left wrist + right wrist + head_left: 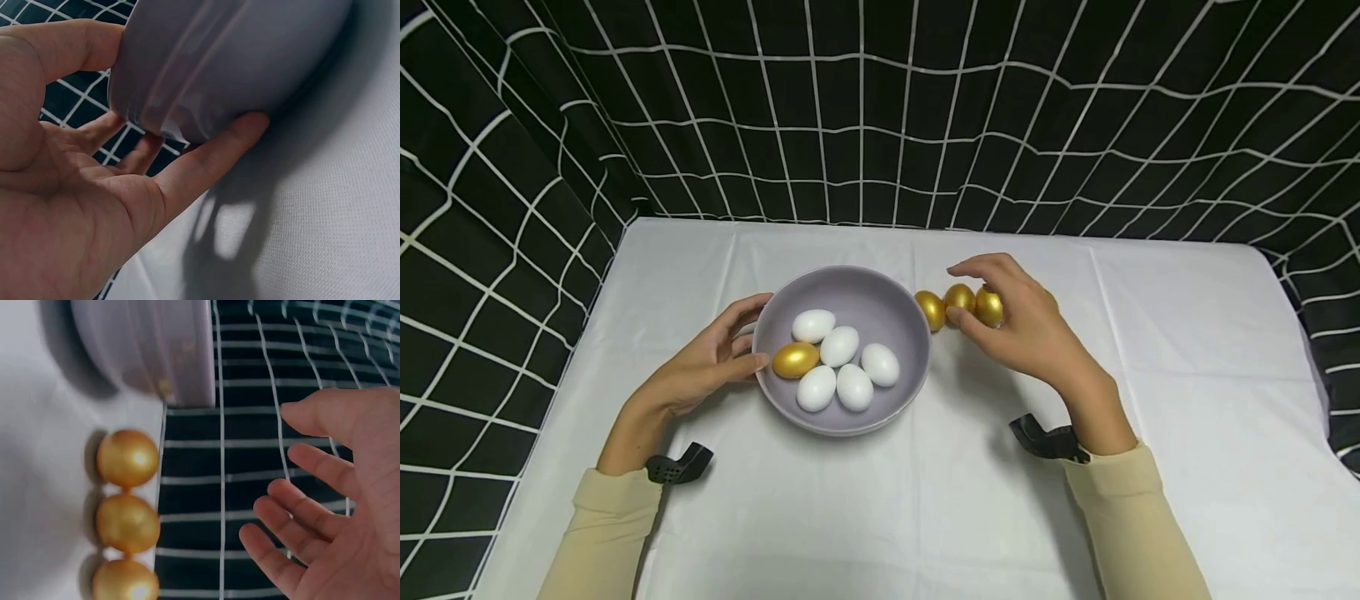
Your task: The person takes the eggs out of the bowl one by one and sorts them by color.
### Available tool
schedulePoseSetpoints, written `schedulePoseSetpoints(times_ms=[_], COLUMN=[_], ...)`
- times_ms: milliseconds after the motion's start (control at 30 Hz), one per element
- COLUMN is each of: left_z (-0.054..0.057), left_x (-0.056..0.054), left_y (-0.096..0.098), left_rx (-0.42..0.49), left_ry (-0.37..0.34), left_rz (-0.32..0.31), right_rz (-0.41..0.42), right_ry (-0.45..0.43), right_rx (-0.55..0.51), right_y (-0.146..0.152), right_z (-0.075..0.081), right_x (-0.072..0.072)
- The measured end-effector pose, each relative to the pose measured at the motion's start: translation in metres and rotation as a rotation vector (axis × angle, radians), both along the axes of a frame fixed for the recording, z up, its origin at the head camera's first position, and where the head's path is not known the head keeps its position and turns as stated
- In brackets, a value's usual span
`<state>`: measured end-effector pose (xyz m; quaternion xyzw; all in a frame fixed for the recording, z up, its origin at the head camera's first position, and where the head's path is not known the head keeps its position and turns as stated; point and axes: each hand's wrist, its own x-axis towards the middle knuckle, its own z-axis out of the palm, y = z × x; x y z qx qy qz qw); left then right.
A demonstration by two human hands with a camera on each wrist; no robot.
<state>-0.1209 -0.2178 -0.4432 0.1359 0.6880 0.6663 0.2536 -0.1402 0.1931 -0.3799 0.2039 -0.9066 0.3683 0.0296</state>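
Note:
A greyish-purple bowl [880, 304] holds several white eggs [839, 346] and one gold egg [796, 360] at its left side. My left hand [711, 354] grips the bowl's left side. In the left wrist view its thumb [94, 44] is at the rim and its fingers lie against the outer wall. Right of the bowl, three gold eggs [959, 298] stand in a row on the white cloth. Over them hovers my right hand [1018, 321], fingers spread and relaxed, holding nothing. In the right wrist view it is apart from the gold eggs [128, 522].
A white cloth [760, 517] covers the table. Black fabric with a white grid [880, 108] stands along the back and both sides. Each wrist wears a black camera mount [679, 465].

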Motion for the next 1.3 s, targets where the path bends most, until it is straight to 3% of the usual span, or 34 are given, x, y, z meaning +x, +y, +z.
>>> schedulePoseSetpoints(times_ms=[233, 367, 733, 1033, 1300], left_z=[-0.001, -0.002, 0.0, 0.001, 0.001], left_x=[0.0, 0.0, -0.001, 0.0, 0.0], left_y=[0.0, 0.001, 0.001, -0.001, 0.0], left_rx=[-0.005, 0.0, 0.004, 0.013, 0.038], left_ry=[0.0, -0.007, -0.007, 0.003, -0.003], left_rz=[0.013, 0.016, -0.001, -0.016, -0.025], right_rz=[0.198, 0.304, 0.525, 0.666, 0.727], right_ry=[0.044, 0.021, 0.001, -0.05, -0.17], right_rx=[0.079, 0.146, 0.326, 0.457, 0.516], right_y=[-0.041, -0.064, -0.117, -0.155, -0.18], right_z=[0.008, 0.012, 0.02, 0.018, 0.008], right_x=[0.0, 0.0, -0.005, -0.011, -0.016])
